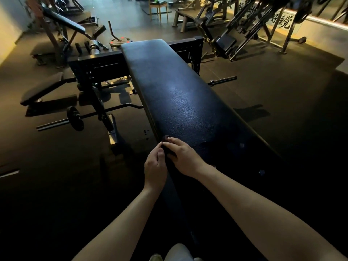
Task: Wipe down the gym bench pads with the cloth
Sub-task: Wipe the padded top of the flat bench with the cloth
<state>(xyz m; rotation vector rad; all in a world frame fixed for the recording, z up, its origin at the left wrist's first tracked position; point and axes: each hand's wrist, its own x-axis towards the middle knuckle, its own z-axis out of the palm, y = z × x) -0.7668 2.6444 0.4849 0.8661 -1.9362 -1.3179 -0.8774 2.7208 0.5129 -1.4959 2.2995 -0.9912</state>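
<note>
A long black padded gym bench [180, 98] runs away from me down the middle of the view. At its near left edge lies a small dark cloth [168, 146], bunched up and mostly hidden between my hands. My right hand [183, 157] rests over the cloth on the pad, with its fingers curled onto it. Beside it, off the pad's left edge, my left hand [155, 166] pinches the same cloth with thumb and fingertips.
A black rack frame [98, 66] crosses behind the bench's far end. On the floor to the left are a barbell with a plate [75, 118] and a small adjustable bench [42, 89]. Weight machines [244, 25] line the right rear, with a wooden stool [159, 8] at the back.
</note>
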